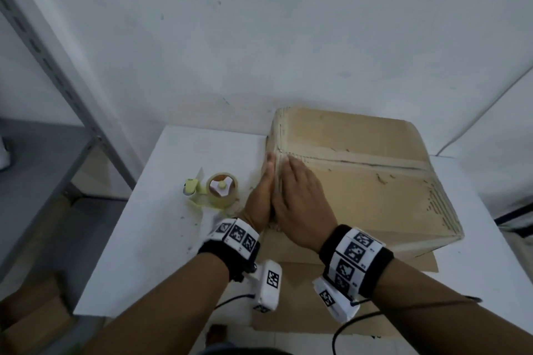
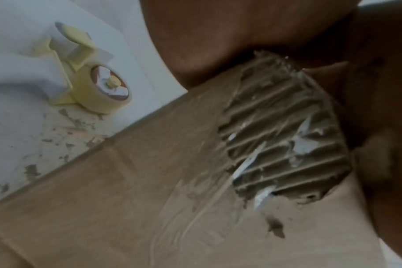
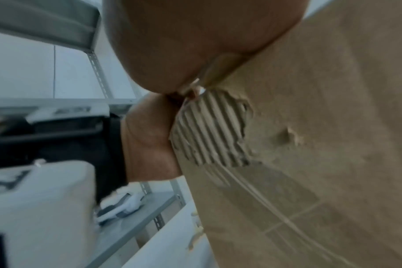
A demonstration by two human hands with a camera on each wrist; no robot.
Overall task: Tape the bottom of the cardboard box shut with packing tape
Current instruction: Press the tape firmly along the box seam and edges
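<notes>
From the head view, the cardboard box (image 1: pixel 360 181) sits at the desk's (image 1: pixel 161 239) back right, bottom up. The left hand (image 1: pixel 259 199) lies flat on its side and the right hand (image 1: pixel 302 204) flat on top, fingers straight. The tape holder (image 1: pixel 213 189) waits near the left edge.

In the left wrist view, the box's skin is torn to ribs (image 2: pixel 282 130), with what may be shiny tape over them.

In the right wrist view, the ribs (image 3: pixel 211 130) show too. The box looks light, stiff and easy to rip, so hold its flat walls.

right hand (image 3: pixel 195 36) palm flat on cardboard box (image 3: pixel 321 145), torn patch (image 3: pixel 211 130) showing corrugation at box edge, left hand (image 3: pixel 149 141) against box side, grey shelf (image 3: pixel 135 217) behind
</notes>
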